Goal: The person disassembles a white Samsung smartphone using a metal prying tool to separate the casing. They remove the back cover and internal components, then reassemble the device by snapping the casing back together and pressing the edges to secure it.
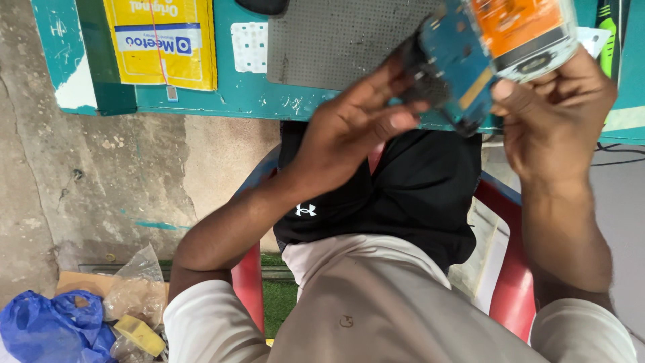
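Blue circuit board [451, 67] of an opened phone [531, 33] is gripped in right hand [557, 114]; left hand [356, 128] fingers pinch its lower edge, seemingly prying; steady leverage needed.

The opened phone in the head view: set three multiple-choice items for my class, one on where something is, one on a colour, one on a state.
1. Where does the yellow packet lie?
A. on the teal table
B. on the floor
C. on the person's lap

2. What colour is the circuit board of the opened phone?
A. red
B. blue
C. white

3. How is the phone held?
A. lying untouched on the grey mat
B. in one hand only
C. between both hands

Answers: 1 A, it rests on the teal table by the grey mat. 2 B, the bare board is blue. 3 C, the left hand and right hand both grip it.
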